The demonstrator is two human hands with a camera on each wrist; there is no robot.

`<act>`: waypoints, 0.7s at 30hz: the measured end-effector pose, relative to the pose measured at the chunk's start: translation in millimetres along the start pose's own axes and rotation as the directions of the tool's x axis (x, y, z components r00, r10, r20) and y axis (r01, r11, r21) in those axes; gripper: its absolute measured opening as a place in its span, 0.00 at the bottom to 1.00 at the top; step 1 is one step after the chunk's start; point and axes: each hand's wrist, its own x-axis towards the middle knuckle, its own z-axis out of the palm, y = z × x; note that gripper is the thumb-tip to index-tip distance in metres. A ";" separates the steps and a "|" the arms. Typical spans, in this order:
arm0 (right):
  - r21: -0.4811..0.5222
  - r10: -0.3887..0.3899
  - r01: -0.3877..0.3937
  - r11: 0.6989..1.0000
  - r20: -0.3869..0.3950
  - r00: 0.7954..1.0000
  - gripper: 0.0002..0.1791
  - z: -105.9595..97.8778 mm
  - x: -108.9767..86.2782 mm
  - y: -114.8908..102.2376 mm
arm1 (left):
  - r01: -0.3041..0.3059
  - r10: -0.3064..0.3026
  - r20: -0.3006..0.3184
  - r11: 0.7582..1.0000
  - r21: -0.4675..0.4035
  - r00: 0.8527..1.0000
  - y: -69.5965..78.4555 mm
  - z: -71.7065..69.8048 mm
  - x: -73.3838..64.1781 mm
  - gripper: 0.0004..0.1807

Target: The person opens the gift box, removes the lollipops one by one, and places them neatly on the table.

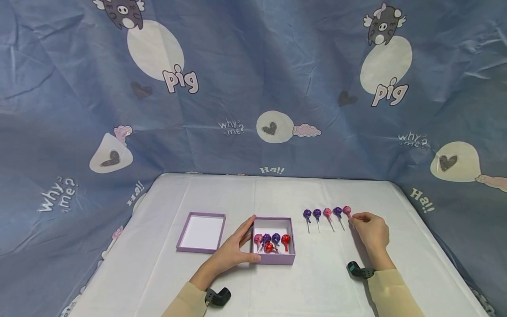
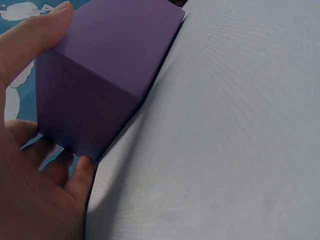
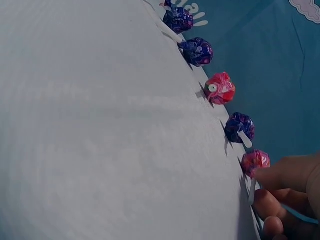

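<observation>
My left hand point(image 1: 233, 248) grips a purple box point(image 1: 273, 259) by its left side, the thumb at the front corner and the fingers along the side wall. Inside the box lie several wrapped lollipops: pink, purple and red ones. At the right end of a row on the table, my right hand point(image 1: 372, 231) pinches a pink lollipop point(image 3: 255, 162) near the top of its stick. Beside it in the row are a purple lollipop point(image 1: 337, 211), another pink lollipop point(image 1: 327, 213) and two more purple ones, with sticks pointing toward me.
A shallow purple-edged box lid point(image 1: 201, 232) lies left of the box, its white inside facing up. The white table point(image 1: 301, 290) ends at the back against a blue printed cloth point(image 1: 222, 97). Each wrist wears a black camera.
</observation>
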 end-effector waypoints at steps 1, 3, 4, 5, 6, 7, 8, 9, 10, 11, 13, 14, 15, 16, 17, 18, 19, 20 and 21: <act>0.003 -0.002 0.002 1.000 0.000 1.000 0.13 -0.2 0.3 -0.1 | 0.003 -0.003 -0.001 1.000 0.001 1.000 0.2 -0.1 0.1 0.63; 0.009 -0.004 0.004 1.000 0.000 1.000 0.13 -0.5 0.9 -0.4 | 0.011 -0.011 -0.004 1.000 0.006 1.000 0.7 -0.2 0.1 0.63; 0.012 -0.005 0.005 1.000 0.000 1.000 0.13 -0.5 1.2 -0.3 | 0.015 -0.015 -0.005 1.000 0.007 1.000 0.9 -0.3 -0.1 0.63; 0.013 -0.005 0.005 1.000 -0.001 1.000 0.13 -0.5 1.5 -0.1 | 0.019 -0.019 -0.005 1.000 0.008 1.000 0.8 -0.3 -0.2 0.63; 0.014 -0.005 0.005 1.000 0.001 1.000 0.13 -0.5 1.7 -0.1 | 0.024 -0.024 -0.006 1.000 0.011 1.000 0.6 -0.3 -0.2 0.63; 0.019 -0.006 0.006 1.000 0.002 1.000 0.13 -0.5 1.8 0.2 | 0.026 -0.026 -0.006 1.000 0.011 1.000 0.3 -0.1 -0.2 0.63; 0.026 -0.006 0.006 1.000 0.001 1.000 0.13 -0.5 2.0 0.6 | 0.028 -0.028 -0.006 1.000 0.011 1.000 0.2 0.1 -0.3 0.63; 0.033 -0.007 0.007 0.999 0.003 1.000 0.12 -0.6 2.0 0.6 | 0.029 -0.029 -0.006 1.000 0.011 1.000 0.2 0.3 -0.4 0.63; 0.043 -0.009 0.009 0.999 -0.001 1.000 0.12 -0.6 2.2 0.9 | 0.029 -0.029 -0.007 1.000 0.008 1.000 0.4 0.3 -0.5 0.63; 0.053 -0.011 0.011 0.999 -0.004 1.000 0.12 -0.9 2.3 0.9 | 0.029 -0.028 -0.007 1.000 0.009 1.000 0.5 0.4 -0.5 0.63; 0.076 -0.011 0.012 0.997 -0.012 1.000 0.11 -1.5 2.9 1.1 | 0.024 -0.024 -0.008 1.000 0.009 1.000 0.6 0.4 -0.6 0.63; 0.088 -0.010 0.011 0.996 -0.015 1.000 0.11 -2.1 3.3 1.1 | 0.024 -0.024 -0.009 1.000 0.010 1.000 0.7 0.3 -0.7 0.63; 0.096 -0.004 0.006 0.995 -0.016 1.000 0.11 -2.8 3.5 0.9 | 0.021 -0.021 -0.009 1.000 0.010 1.000 0.7 0.3 -0.8 0.63; 0.106 0.001 0.001 0.994 -0.018 1.000 0.11 -3.4 3.8 0.9 | 0.020 -0.020 -0.009 1.000 0.011 1.000 0.7 0.4 -0.8 0.62; 0.113 0.007 -0.005 0.994 -0.017 1.000 0.11 -4.3 4.1 0.6 | 0.018 -0.018 -0.008 1.000 0.011 1.000 0.5 0.4 -0.8 0.62; 0.122 0.014 -0.012 0.992 -0.017 1.000 0.11 -5.3 4.6 0.2 | 0.017 -0.017 -0.008 1.000 0.011 1.000 0.3 0.4 -0.8 0.62; 0.125 0.020 -0.017 0.992 -0.018 1.000 0.11 -6.5 4.9 -0.5 | 0.017 -0.017 -0.008 1.000 0.012 1.000 0.3 0.4 -0.9 0.62; 0.134 0.023 -0.020 0.991 -0.021 1.000 0.11 -7.5 5.4 -1.1 | 0.016 -0.015 -0.008 1.000 0.011 1.000 0.3 0.4 -0.9 0.62; 0.138 0.028 -0.024 0.990 -0.022 0.999 0.11 -8.7 5.7 -2.1 | 0.013 -0.013 -0.008 1.000 0.011 1.000 0.1 0.4 -0.8 0.62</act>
